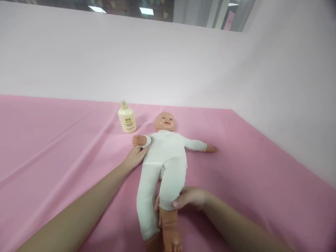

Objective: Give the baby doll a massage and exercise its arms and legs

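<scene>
A baby doll [168, 147] in a white stretchy suit lies on its back, its head toward the wall and its bare feet toward me. My left hand [135, 157] is against the doll's side, just below its bent arm. The thumb rests along the torso, and the doll's arm partly hides my other fingers. My right hand [193, 198] is closed around the doll's lower leg above the ankle, with the thumb on top and fingertips showing between the legs. A cream lotion bottle [127, 120] with a pump top stands beside the doll's head, apart from both hands.
A pink sheet [65, 140] with some creases covers the surface under the doll. A white wall [131, 63] rises behind it, and another white wall [294, 105] bounds the right side. A window or mirror [157, 14] runs along the top.
</scene>
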`<action>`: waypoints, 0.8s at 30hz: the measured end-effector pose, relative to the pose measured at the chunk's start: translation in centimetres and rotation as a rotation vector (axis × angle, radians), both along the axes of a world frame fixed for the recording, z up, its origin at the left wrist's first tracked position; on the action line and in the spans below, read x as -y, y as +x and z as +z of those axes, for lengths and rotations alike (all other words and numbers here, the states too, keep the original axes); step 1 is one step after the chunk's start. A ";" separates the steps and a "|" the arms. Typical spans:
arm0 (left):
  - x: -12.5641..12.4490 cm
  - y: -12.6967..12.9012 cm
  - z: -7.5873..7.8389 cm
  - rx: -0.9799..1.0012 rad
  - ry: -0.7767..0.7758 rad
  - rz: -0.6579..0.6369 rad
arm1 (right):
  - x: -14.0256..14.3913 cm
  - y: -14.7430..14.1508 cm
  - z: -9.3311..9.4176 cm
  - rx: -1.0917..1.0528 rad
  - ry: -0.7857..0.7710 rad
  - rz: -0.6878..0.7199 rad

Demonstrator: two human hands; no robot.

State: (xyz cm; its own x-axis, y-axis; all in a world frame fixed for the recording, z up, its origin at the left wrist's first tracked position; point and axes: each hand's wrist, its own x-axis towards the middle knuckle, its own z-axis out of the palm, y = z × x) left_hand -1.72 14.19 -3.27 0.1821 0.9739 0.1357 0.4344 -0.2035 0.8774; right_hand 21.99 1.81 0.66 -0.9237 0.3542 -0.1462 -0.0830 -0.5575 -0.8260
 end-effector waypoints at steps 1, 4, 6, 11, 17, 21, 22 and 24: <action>0.0 0.0 0.0 0.000 -0.003 0.002 | 0.0 0.0 0.0 -0.001 0.002 0.001; 0.1 0.0 0.1 0.004 -0.017 0.005 | 0.0 0.0 0.0 -0.001 0.004 0.009; 0.1 0.1 0.2 0.012 -0.016 0.005 | 0.1 0.0 0.0 0.004 0.001 0.006; 0.2 0.1 0.3 0.035 0.005 -0.003 | 0.1 0.0 0.0 0.031 -0.003 -0.010; 0.2 0.1 0.3 0.041 -0.016 0.015 | 0.0 0.2 0.0 0.018 0.003 -0.007; 0.3 0.2 0.6 0.030 -0.026 0.016 | 0.0 0.2 0.0 0.033 0.006 -0.008; 0.4 0.3 0.6 0.037 -0.021 0.017 | 0.0 0.1 0.0 0.035 0.005 -0.006; 0.4 0.3 0.7 0.057 -0.008 0.026 | 0.0 0.1 0.1 0.037 0.001 -0.001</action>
